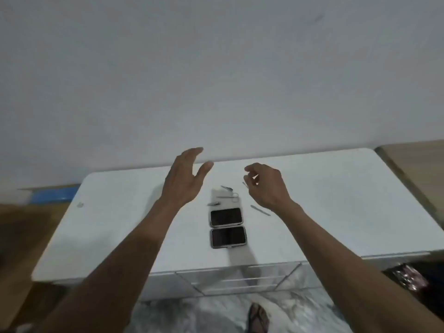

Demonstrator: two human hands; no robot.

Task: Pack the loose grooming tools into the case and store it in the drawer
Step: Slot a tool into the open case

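An open grooming case (227, 227) lies flat on the white table top (336, 207), its two dark halves one behind the other. Beyond it lie small scissors (230, 197), a nail clipper (227, 188) and another small clipper (213, 203). A thin metal file (260, 210) lies to the right of the case. My left hand (183, 181) hovers above the table left of the tools, fingers spread, holding nothing. My right hand (266, 186) hovers right of the tools, fingers curled loosely; a thin metal tool (245, 184) shows at its fingertips, and contact is unclear.
The table has drawers (240, 280) with bar handles below its front edge. A wooden surface (413, 159) adjoins at the right, a blue object (52, 195) sits at the left by the wall. A foot (258, 318) stands on the marbled floor.
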